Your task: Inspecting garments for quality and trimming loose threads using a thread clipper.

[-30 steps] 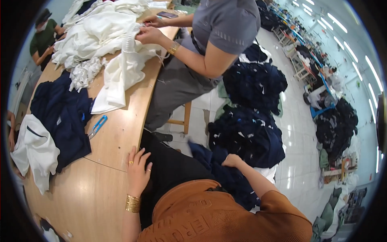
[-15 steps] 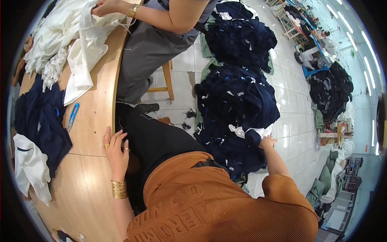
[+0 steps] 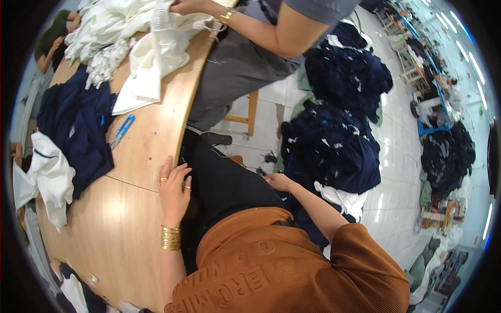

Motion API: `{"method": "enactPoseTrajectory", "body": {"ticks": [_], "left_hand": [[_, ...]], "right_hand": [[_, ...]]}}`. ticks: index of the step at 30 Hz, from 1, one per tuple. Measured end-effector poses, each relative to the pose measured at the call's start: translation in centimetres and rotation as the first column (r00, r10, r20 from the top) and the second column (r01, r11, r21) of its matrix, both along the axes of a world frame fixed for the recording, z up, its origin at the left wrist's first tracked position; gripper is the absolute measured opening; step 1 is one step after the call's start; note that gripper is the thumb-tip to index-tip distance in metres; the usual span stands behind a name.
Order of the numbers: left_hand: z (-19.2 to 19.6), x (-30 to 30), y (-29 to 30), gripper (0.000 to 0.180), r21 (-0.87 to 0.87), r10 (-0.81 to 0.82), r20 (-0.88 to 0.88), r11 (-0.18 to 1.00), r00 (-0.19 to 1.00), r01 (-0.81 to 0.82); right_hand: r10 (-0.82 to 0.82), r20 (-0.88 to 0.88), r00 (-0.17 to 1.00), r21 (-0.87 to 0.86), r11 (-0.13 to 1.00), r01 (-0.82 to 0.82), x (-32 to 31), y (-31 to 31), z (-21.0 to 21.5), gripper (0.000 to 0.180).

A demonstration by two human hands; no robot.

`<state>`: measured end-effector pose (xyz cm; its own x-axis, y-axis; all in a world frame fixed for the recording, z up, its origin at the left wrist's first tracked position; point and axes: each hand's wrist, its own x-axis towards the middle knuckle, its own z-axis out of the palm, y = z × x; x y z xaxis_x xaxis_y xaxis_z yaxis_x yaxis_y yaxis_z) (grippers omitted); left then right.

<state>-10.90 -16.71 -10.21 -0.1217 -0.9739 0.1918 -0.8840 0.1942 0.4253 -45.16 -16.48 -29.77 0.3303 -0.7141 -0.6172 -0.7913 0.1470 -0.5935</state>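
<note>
Reaching lower than a moment ago, the right hand [image 3: 279, 182] now touches the heap of navy garments [image 3: 334, 156] on the floor beside the person.

Its fingers look loosely curled on the cloth; a firm grip cannot be confirmed. Left hand [image 3: 175, 189] lies flat, fingers spread, on the wooden desk [image 3: 120, 224] edge. Judged step: fetching the next piece; a secure pinch seems needed first. Blue snips [image 3: 122, 131] lie farther up the desk.
</note>
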Motion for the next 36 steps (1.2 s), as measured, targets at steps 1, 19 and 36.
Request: {"method": "enactPoseTrajectory", "body": {"ticks": [1, 19, 36], "left_hand": [[0.1, 0.3, 0.1, 0.019, -0.012, 0.006, 0.006, 1.000, 1.000, -0.006], [-0.8, 0.8, 0.4, 0.013, -0.035, -0.008, -0.160, 0.999, 0.987, 0.002], [-1.1, 1.2, 0.8, 0.015, -0.018, 0.006, -0.182, 1.000, 0.983, -0.009]], "right_hand": [[0.042, -0.041, 0.998, -0.026, 0.999, -0.043, -0.8, 0.2, -1.0, 0.033], [0.178, 0.115, 0.977, 0.011, 0.984, -0.180, 5.6, -12.9, 5.8, 0.027], [-0.346, 0.849, 0.399, 0.272, 0.934, 0.232, 7.8, -18.5, 23.8, 0.029]]}}
